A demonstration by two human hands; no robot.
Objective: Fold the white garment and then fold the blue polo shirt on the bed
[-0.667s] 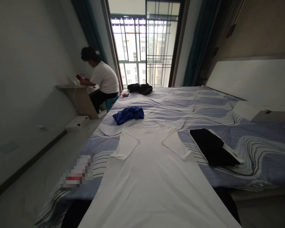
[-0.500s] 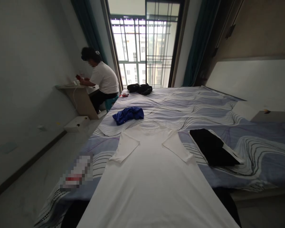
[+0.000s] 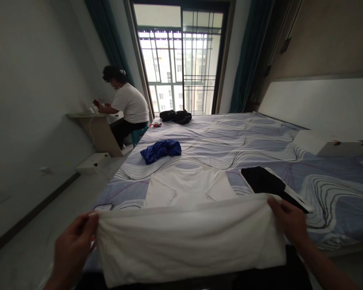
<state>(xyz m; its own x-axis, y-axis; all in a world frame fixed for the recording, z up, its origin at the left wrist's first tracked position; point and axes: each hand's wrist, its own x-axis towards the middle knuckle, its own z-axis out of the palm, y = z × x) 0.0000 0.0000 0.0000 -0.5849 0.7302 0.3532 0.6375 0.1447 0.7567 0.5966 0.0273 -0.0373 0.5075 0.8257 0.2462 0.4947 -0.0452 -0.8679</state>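
A white T-shirt [image 3: 187, 237] lies on the bed with its neckline toward the window and both sleeves turned inward. Its lower part is lifted and stretched level between my two hands. My left hand [image 3: 74, 243] pinches one corner of the cloth at the lower left. At the right, my right hand [image 3: 290, 223] pinches the opposite corner. Beyond the raised cloth, the shirt's upper part [image 3: 189, 181] stays flat on the sheet. A phone [image 3: 104, 207] shows just past my left hand, partly covered. Folded black and white clothes [image 3: 268, 185] lie just beyond my right hand.
A patterned sheet [image 3: 211, 141] covers the bed. On it are a crumpled blue garment [image 3: 161, 151], black clothing [image 3: 175, 117] at the far edge and a white box [image 3: 332, 143] at the right. A person [image 3: 127, 100] sits at a small desk [image 3: 93, 121] on the left.
Both hands have come into view, holding the shirt's lower part. That part has been raised from the bed and brought up toward the sleeves; before, the shirt lay stretched out flat.
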